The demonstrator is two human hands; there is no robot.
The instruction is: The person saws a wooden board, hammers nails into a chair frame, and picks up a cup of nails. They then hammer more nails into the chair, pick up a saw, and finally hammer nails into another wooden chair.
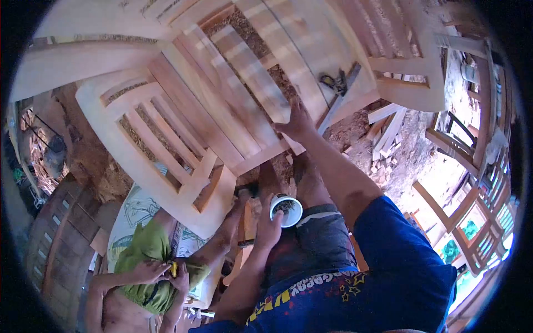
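The left hand (270,226) wraps its grip around a small white cup (286,210), fingers curled on the side of it, just above the person's lap at about six o'clock from the middle of the view. The cup's mouth faces the camera and something dark sits inside; what it is I cannot make out.

The right hand (298,123) lies flat and open, holding nothing, with its palm pressed on the lower end of a pale wooden slat (252,77) of a big unfinished wooden frame (183,111) that fills the view from nine to twelve o'clock. At one o'clock from that hand, a pair of dark pliers (335,83) rests on the boards near a long metal bar (340,95).

At seven o'clock a second person in green shorts (149,261) sits on the ground, both hands (161,273) together on something small and yellow. Wood offcuts (386,133) lie on the dirt floor at three o'clock.
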